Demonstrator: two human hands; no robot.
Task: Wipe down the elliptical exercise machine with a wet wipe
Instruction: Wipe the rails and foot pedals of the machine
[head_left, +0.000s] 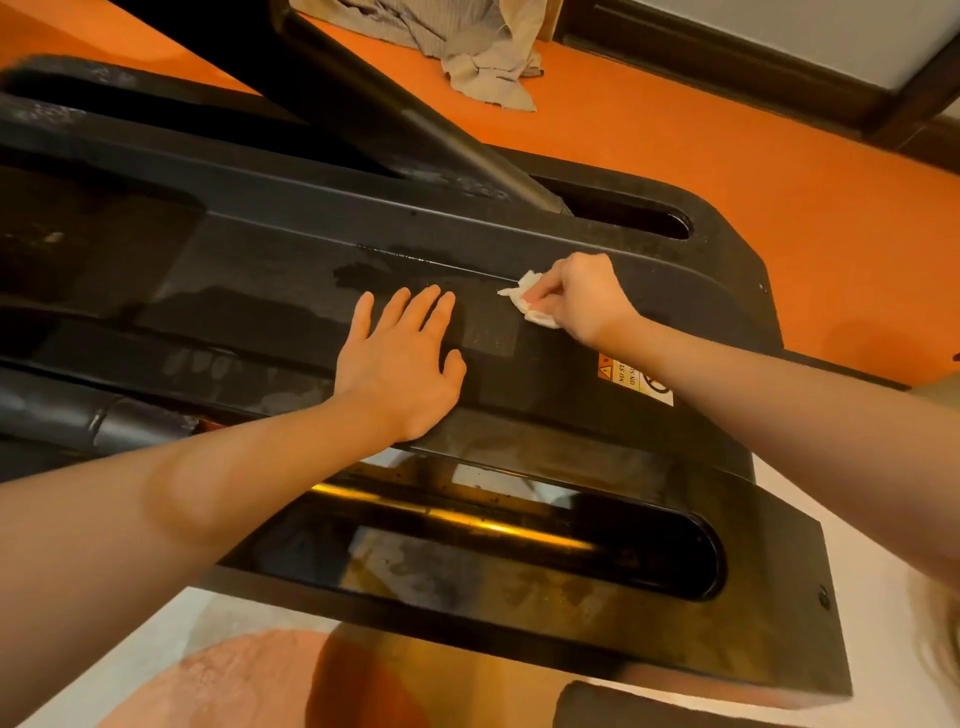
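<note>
Matt black plastic machine housing (270, 260)

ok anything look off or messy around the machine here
A crumpled beige cloth lies heaped on the orange floor behind the black elliptical machine. The machine's top panel shows dusty smears and a wet streak beside the white wet wipe in the right hand.

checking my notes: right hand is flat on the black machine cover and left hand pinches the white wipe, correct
Not quite: the hands are swapped. In the head view the right hand pinches the white wipe, while the left hand lies flat on the black machine cover.
</note>
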